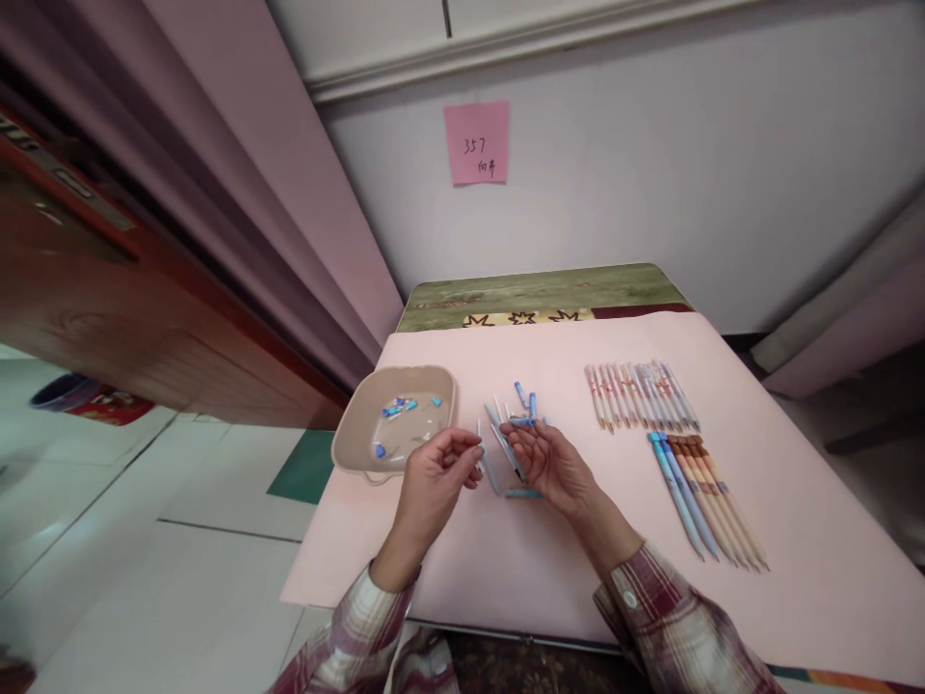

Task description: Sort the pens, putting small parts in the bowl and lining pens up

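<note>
My left hand [438, 472] is closed in a pinch on a thin white stick-like piece [478, 425]; its exact kind is too small to tell. To its right my right hand [556, 465] has curled fingers, with a short blue pen part [521, 422] at the fingertips. Beneath and between both hands lie loose pen parts: white refills [498, 410], a pale blue barrel [492, 474] and another light blue barrel [523, 493]. Just beyond the right fingertips is a blue pen piece [520, 393]. My fingers partly cover this pile.
A beige plastic basket [348, 434] with small blue and clear pieces stands at the table's left. Pens with pink and grey patterns [640, 395] lie in a row at the right. Closer to me is a row of blue and brown pens [708, 501]. A wall bounds the far side.
</note>
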Available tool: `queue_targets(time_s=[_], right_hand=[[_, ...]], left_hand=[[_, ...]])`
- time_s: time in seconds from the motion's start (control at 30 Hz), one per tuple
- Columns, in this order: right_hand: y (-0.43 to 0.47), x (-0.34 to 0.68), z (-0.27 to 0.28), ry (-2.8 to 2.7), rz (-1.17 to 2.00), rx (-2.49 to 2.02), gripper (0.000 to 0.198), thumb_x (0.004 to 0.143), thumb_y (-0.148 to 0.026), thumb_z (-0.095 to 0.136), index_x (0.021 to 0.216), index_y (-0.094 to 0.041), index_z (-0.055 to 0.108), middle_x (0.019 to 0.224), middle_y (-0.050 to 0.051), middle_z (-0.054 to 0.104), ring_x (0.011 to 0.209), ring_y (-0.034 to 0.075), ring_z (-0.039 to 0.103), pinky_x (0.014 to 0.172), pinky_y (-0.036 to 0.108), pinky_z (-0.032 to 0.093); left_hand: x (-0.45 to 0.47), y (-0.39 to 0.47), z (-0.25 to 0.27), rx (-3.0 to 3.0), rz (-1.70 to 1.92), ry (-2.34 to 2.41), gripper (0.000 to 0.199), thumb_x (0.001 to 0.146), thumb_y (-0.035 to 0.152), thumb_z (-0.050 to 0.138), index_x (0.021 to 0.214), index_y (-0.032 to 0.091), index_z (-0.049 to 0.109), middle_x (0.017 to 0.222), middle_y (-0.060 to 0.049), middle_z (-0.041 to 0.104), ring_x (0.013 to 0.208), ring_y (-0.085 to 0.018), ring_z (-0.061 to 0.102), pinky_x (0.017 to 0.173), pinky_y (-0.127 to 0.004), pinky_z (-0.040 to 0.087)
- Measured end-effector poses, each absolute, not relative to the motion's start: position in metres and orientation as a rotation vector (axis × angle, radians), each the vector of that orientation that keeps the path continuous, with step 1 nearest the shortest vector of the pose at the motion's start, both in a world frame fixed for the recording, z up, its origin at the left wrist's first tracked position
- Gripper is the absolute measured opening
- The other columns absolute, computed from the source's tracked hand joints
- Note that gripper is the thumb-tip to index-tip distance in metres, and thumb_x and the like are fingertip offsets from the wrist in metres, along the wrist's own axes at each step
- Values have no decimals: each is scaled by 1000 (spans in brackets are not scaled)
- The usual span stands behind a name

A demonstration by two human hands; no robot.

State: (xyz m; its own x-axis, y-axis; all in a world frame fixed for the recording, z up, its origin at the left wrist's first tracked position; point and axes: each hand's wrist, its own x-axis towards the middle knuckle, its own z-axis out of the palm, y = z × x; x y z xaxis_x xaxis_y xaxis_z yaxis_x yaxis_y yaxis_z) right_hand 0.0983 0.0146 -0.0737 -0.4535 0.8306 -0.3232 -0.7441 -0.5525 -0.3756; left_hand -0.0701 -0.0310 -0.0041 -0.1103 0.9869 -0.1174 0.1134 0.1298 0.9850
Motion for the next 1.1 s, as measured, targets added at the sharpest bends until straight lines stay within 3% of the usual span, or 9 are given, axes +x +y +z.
queue_targets(time_s=[0.23, 0.4, 0.57, 0.67, 0.77, 0.97, 1.1], right_hand=[[10, 97, -69, -370, 2041, -595, 35, 71, -15, 78, 103, -17, 63, 100, 6, 73, 82, 11, 70, 72, 17, 57], [9, 100, -70, -401, 2095, -619, 44, 67, -13, 78, 107, -22, 60, 100, 2, 71, 79, 12, 69, 58, 17, 56], [7, 97, -73, -595, 2009, -744, 32, 74, -25, 75, 103, -20, 62, 89, 2, 68, 66, 10, 63, 49, 16, 49], [3, 94, -72, -830, 1923, -764, 29, 83, -39, 66, 104, -20, 61, 81, 1, 65, 53, 7, 52, 41, 15, 36], [-1, 93, -70, -994, 1886, -788, 25, 89, -42, 55, 94, -19, 62, 64, -3, 54, 48, 6, 40, 40, 16, 24], [-2, 94, -63, -1137, 1855, -780, 27, 91, -41, 48, 80, -18, 58, 69, -1, 52, 60, 10, 43, 51, 20, 30], [-1, 94, -61, -1215, 1845, -783, 30, 90, -46, 49, 83, -18, 58, 66, -2, 51, 53, 9, 37, 49, 22, 24]], left_hand=[[-56, -31, -3, 1128, 1124, 1357, 25, 75, 35, 69, 91, 17, 63, 60, 1, 61, 53, -13, 59, 50, -24, 49], [-51, -29, -9, 1140, 1135, 1324, 24, 76, 36, 68, 91, 17, 63, 63, 1, 62, 55, -13, 60, 51, -23, 49], [-56, -18, -6, 1112, 1235, 1364, 26, 74, 34, 71, 90, 16, 61, 64, 2, 62, 55, -12, 59, 51, -23, 49], [-59, -10, -3, 1128, 1352, 1400, 27, 74, 33, 71, 92, 16, 61, 67, 2, 63, 58, -11, 61, 54, -23, 49], [-57, -6, -4, 1127, 1385, 1410, 28, 73, 34, 71, 92, 16, 61, 70, 0, 65, 60, -12, 61, 56, -23, 50], [-48, -5, -14, 1145, 1331, 1413, 28, 73, 36, 71, 91, 16, 62, 72, -1, 68, 61, -12, 61, 57, -23, 48], [-46, -6, -14, 1174, 1332, 1433, 27, 75, 36, 70, 91, 16, 62, 73, -2, 69, 64, -12, 62, 58, -23, 49]])
